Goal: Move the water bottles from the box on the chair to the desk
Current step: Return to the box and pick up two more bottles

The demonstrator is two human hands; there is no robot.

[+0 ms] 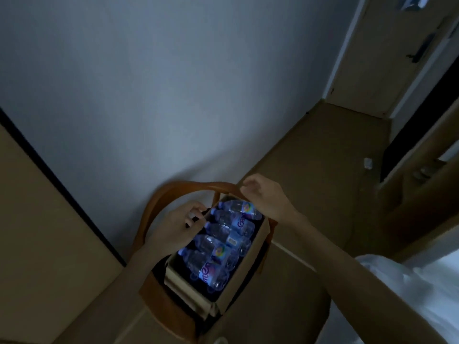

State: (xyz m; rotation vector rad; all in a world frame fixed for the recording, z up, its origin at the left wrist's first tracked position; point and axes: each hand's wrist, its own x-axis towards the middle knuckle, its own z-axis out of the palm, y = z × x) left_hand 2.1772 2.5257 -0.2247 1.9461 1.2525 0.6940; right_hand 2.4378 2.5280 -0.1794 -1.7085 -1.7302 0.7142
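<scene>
Several clear water bottles (223, 242) with purple labels lie side by side in an open cardboard box (238, 286) on a wooden chair (159, 209). My left hand (177, 225) is at the box's left side, its fingers curled at the caps and necks of the upper bottles; the dim light hides whether it grips one. My right hand (264, 197) hovers over the farthest bottle (242, 208), beside the chair's curved backrest, fingers loosely apart with nothing in them.
A beige surface with a dark edge (37, 214) stands at the left, against the grey wall. Brown floor (323, 157) runs right toward a door (387, 53). White fabric (422, 294) fills the lower right corner. The room is dim.
</scene>
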